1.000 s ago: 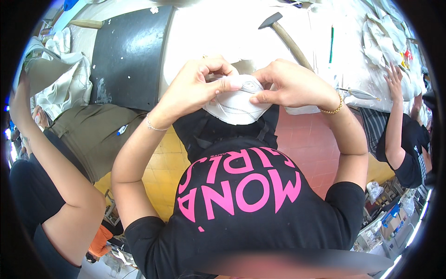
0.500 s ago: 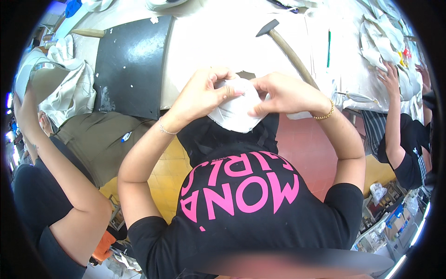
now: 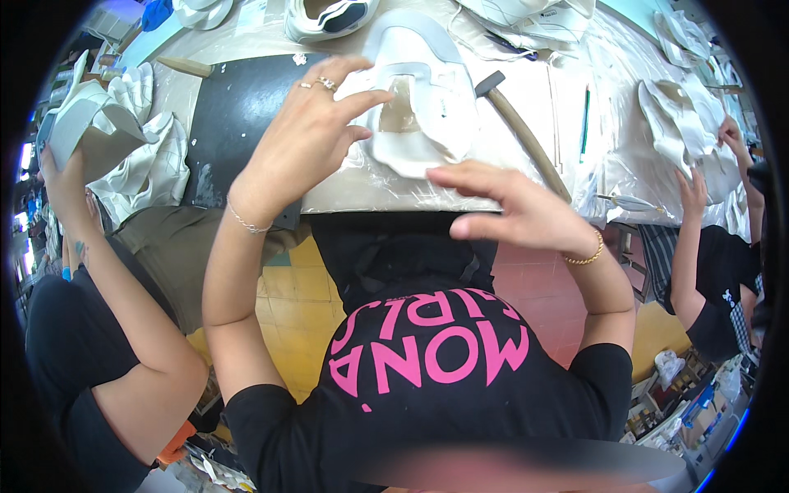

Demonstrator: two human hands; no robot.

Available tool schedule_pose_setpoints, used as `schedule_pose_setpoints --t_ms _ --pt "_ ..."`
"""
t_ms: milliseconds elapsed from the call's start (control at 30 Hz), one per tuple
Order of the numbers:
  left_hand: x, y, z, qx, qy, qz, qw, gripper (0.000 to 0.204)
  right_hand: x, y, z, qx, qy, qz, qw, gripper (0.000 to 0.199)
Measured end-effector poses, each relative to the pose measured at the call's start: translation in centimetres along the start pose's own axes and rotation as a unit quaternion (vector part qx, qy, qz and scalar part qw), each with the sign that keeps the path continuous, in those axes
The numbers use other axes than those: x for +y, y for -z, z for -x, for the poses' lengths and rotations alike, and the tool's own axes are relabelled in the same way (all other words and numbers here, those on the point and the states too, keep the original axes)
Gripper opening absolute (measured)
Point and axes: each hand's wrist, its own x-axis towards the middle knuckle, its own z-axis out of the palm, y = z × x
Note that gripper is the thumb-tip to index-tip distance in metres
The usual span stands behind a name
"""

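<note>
A white and pale grey shoe upper (image 3: 450, 103) lies flat on the plastic-covered table in front of me, with a tan patch showing through its middle opening. My left hand (image 3: 300, 135), with rings on its fingers, hovers over the upper's left side, fingers spread and nothing in them. At the upper's near right edge is my right hand (image 3: 522, 209), its fingers stretched out and the thumb apart. Whether its fingertips touch the edge I cannot tell.
A hammer (image 3: 522, 131) lies right of the upper, beside a thin green stick (image 3: 584, 123). To the left is a black board (image 3: 242, 103). A sneaker (image 3: 329, 20) stands at the back. Co-workers on both sides handle white shoe pieces (image 3: 99, 123).
Both hands have let go of the white piece they held up near the table's front edge. The upper now lies flat on the table, and my hands have moved apart.
</note>
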Motion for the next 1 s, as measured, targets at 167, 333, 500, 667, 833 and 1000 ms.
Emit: schedule_pose_setpoints --t_ms 167,333,500,667,833,1000 --pt "1.7 -4.5 3.1 -0.113 0.044 0.131 0.984 0.038 3.0 3.2 -1.5 0.133 -0.046 0.147 0.979 0.031" --pt "1.8 -9.4 3.7 -0.161 -0.022 0.123 0.979 0.045 5.8 4.1 -7.7 0.109 0.188 0.335 0.917 0.022" --pt "1.9 -11.8 3.1 -0.138 -0.072 0.1 0.983 0.03 5.5 2.6 -14.9 -0.23 0.118 0.521 0.814 0.013" --pt "1.1 -10.5 3.3 -0.127 -0.047 -0.061 0.989 0.017 5.2 2.2 -17.0 -0.231 0.06 0.648 0.723 0.016" --pt "-0.5 -10.8 1.6 0.012 -0.028 -0.202 0.979 0.006 8.2 3.0 -14.7 0.124 0.028 0.589 0.798 0.016" --pt "1.0 -14.8 2.3 -0.052 0.008 -0.209 0.977 0.009 11.9 0.0 -11.9 0.286 0.075 0.485 0.823 0.016"
